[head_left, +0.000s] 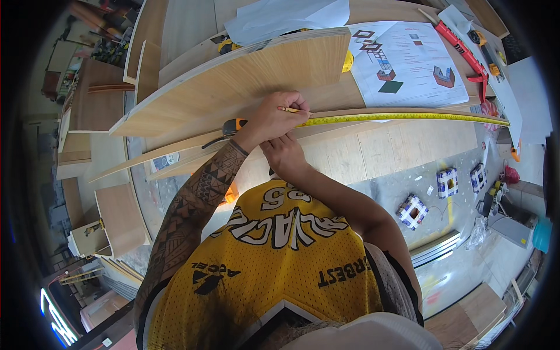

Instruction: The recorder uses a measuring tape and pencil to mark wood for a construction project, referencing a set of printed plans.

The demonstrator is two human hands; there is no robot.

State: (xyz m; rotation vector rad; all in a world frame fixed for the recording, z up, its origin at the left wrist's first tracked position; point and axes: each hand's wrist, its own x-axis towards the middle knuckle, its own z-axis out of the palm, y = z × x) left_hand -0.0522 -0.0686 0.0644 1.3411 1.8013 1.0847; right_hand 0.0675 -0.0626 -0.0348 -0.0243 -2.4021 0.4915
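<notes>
My left hand (pixel 277 116) pinches a pencil (pixel 287 109) and rests over a long narrow wooden strip (pixel 175 146). A tape measure (pixel 234 126) with an orange and black case lies just left of that hand. Its yellow blade (pixel 379 116) runs out to the right along the strip, and its end is near the strip's right end. Right below the left hand, my right hand (pixel 286 157) is closed against the strip's near edge. The left hand partly covers its fingertips, so what they grip is hidden.
A wood-faced board (pixel 251 76) stands on edge beyond my hands. Printed drawing sheets (pixel 408 64) and a red caulking gun (pixel 461 49) lie at the far right. Taped square frames (pixel 413 212) sit on the floor (pixel 385 201) at right. Wooden panels (pixel 121 216) stand at left.
</notes>
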